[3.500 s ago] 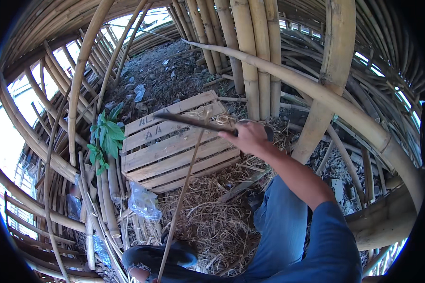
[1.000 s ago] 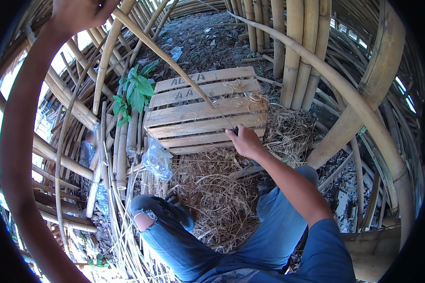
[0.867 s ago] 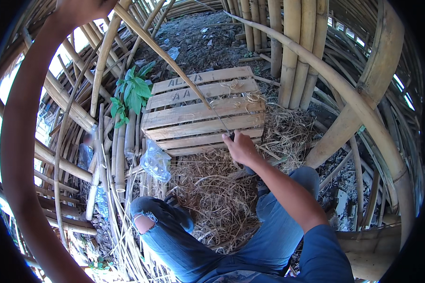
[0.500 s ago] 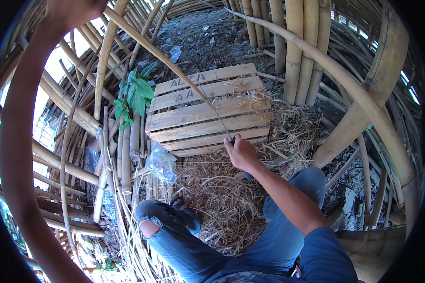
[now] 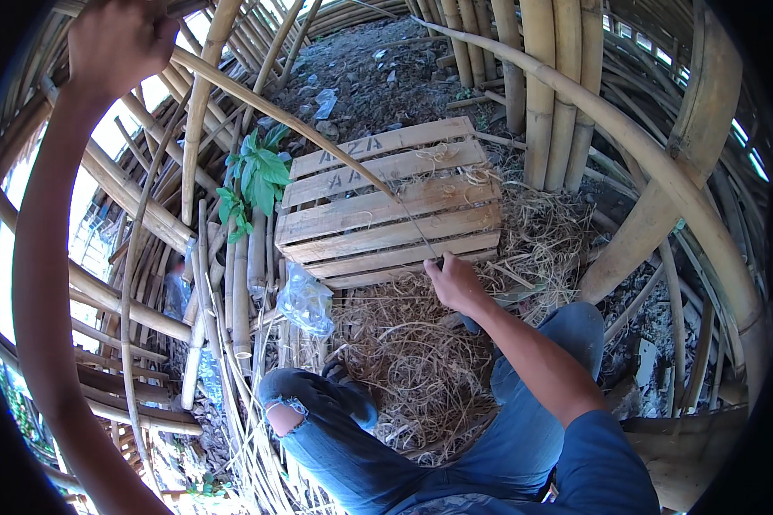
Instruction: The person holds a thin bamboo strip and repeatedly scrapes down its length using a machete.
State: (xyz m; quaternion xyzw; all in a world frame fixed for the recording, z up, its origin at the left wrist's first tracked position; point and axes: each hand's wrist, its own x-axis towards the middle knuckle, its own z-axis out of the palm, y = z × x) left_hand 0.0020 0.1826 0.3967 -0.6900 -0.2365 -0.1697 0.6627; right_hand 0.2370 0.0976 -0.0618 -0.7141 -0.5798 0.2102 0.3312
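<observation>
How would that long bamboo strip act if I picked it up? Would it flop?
Probably not much: the bamboo strip slants from the left hand with only a slight curve, so it seems fairly stiff. It's likely light, being so slim. Its thinner lower end might bend most.

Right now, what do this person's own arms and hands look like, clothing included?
The left hand and right hand are ungloved, with no watch or band showing at either wrist. A dark blue sleeve ends partway down the right arm, bare below it; the left arm shows no sleeve within view.
</observation>
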